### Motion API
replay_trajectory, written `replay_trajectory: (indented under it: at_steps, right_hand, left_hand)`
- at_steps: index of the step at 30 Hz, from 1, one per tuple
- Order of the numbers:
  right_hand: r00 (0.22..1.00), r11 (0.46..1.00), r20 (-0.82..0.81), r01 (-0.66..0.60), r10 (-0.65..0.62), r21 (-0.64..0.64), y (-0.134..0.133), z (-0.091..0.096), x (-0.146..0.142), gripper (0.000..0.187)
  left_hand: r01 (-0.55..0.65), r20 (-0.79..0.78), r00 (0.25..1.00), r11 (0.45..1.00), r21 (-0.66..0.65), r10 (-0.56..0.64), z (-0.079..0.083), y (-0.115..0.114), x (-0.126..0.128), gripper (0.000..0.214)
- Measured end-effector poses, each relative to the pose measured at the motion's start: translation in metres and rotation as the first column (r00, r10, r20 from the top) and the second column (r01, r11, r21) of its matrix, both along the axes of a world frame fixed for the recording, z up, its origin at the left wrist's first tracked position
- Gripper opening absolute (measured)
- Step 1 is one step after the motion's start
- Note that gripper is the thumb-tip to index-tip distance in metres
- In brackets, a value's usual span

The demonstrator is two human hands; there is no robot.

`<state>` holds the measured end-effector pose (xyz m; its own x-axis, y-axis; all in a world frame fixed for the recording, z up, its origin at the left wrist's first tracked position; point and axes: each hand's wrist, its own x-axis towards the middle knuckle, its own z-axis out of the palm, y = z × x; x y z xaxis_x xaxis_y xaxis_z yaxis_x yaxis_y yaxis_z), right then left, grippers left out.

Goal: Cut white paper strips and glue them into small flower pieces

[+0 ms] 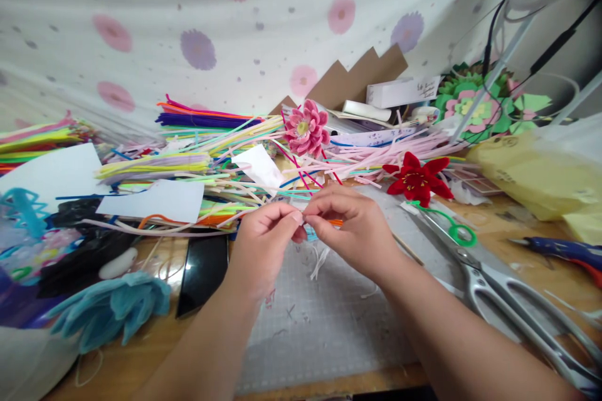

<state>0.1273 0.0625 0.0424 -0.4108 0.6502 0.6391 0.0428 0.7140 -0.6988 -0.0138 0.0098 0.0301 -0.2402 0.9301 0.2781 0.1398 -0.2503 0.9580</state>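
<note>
My left hand [270,232] and my right hand [350,222] meet fingertip to fingertip above the grey cutting mat [324,338]. Both are closed in a pinch. Whatever sits between the fingertips is too small and too covered to name. Just under the fingers, bits of light blue and orange show, partly hidden by the hands. Thin white strands [320,263] lie on the mat below them. Beyond the hands are a pink fuzzy flower [306,128] and, to the right, a red fuzzy flower [418,178].
Large scissors [498,288], green-handled scissors [463,235] and a blue glue gun [555,247] lie at right. Left are a black phone [203,272] and a blue fuzzy flower [115,307]. Bundles of pipe cleaners [211,119] line the back, before a flowered curtain [263,31].
</note>
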Motion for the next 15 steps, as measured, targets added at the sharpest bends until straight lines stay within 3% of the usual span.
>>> replay_trajectory:
  at_steps: [9,15]
  right_hand:
    - [0.991,0.967,-0.047,0.131,-0.123,0.219,-0.004,-0.009,-0.005,0.018]
    - [0.983,0.89,0.023,0.155,-0.183,0.428,-0.005,-0.015,-0.006,0.02]
  left_hand:
    - [-0.038,0.031,0.999,0.999,-0.012,0.038,0.0,0.0,0.003,0.018]
    - [-0.012,0.247,0.969,1.0,-0.028,0.019,0.003,0.001,0.006,0.018]
